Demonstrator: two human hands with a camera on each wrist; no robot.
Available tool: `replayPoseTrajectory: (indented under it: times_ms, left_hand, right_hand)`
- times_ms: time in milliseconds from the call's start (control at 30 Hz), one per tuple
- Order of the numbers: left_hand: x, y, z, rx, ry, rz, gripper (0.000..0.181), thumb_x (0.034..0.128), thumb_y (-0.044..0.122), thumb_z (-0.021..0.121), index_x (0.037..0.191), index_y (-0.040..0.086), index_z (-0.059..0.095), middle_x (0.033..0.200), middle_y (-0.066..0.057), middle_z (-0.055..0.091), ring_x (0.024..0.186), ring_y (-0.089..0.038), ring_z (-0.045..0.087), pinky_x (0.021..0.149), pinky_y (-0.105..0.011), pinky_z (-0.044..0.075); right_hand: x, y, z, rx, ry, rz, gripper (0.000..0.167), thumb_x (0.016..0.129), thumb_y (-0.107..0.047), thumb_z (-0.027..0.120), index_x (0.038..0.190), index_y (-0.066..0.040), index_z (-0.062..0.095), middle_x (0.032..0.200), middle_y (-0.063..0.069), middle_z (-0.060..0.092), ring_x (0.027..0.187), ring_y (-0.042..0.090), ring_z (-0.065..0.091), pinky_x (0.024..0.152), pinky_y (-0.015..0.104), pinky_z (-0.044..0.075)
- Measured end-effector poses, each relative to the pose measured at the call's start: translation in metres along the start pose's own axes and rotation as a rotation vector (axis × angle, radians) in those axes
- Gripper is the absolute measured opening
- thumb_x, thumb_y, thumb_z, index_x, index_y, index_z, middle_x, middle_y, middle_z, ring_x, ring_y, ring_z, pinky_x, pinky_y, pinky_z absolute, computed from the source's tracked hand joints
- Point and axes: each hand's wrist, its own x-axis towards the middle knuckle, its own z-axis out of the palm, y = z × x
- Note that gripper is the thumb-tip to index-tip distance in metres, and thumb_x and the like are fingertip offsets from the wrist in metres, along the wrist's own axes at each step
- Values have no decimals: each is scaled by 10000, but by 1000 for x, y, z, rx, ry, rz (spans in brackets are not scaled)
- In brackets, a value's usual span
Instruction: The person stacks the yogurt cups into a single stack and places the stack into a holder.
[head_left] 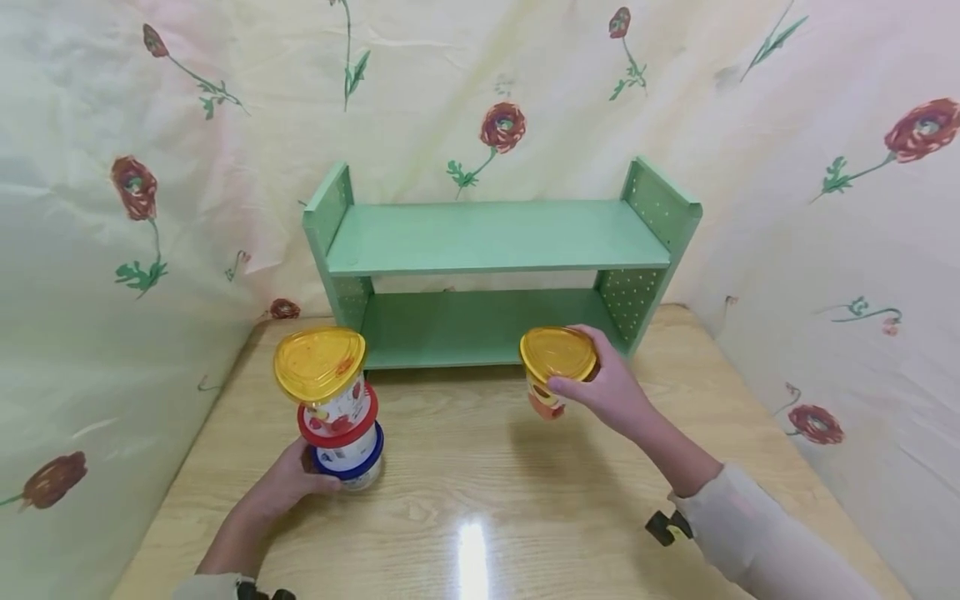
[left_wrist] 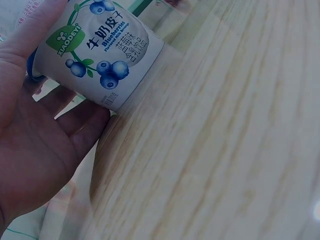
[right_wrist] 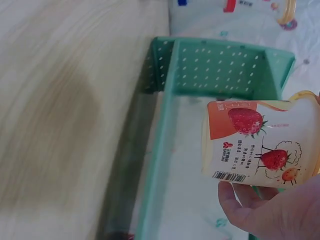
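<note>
My left hand [head_left: 288,483] curls round the lowest of three stacked yogurt cups at the table's left. That cup has a blue lid [head_left: 367,467] and, in the left wrist view, blueberry pictures on its white side [left_wrist: 105,55]. On it stands a red-lidded cup [head_left: 348,454], topped by a cup with a yellow, rounded-triangular lid [head_left: 318,362]. Over the table, before the shelf, my right hand [head_left: 611,392] grips another yellow-lidded cup [head_left: 557,354]. Strawberries and a barcode show on this cup's side [right_wrist: 255,145] in the right wrist view. Some fingers are hidden behind the cups.
A green two-tier shelf [head_left: 495,237] with perforated side panels stands at the back of the wooden table [head_left: 450,450]. Flower-patterned cloth [head_left: 420,92] hangs behind and on both sides. A bright reflection lies on the table's near part.
</note>
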Motion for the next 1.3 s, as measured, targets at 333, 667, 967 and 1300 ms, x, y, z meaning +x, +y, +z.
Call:
replayPoseTrajectory:
  times_ms: [333,667,967,1300]
  left_hand:
    - [3,-1,-1,-2,8,-7,974,780,81,858,1544,40,254,1541,-225,372,1433,-472,307,1157,-615,267]
    - [4,5,1,-5,23,-40,995,773,70,863,1553,54,246,1552,-217,362,1436,-473,298,1155,-624,265]
    - [3,4,0,-16,-2,1,975,786,62,844,1546,15,234,1530,-251,375,1418,-475,329,1156,-589,291]
    - [3,1,2,-42,20,-41,1012,752,50,866,1551,44,245,1542,-230,369,1432,-473,309,1161,-603,270]
  right_hand:
    - [11,-43,16,49,-20,-82,861,830,-252,851,1498,-120,323,1331,140,489,1140,316,568,859,321,578]
    - [24,-91,39,127,-57,-141,837,817,-230,856,1486,-156,357,1322,129,507,1134,312,590,849,377,592]
    - [38,-130,55,149,-98,-227,823,837,-250,836,1499,-170,353,1299,101,524,1111,266,613,854,379,593]
    - [48,-164,72,174,-116,-270,802,867,-288,806,1499,-142,335,1278,80,533,1098,232,612,864,352,590]
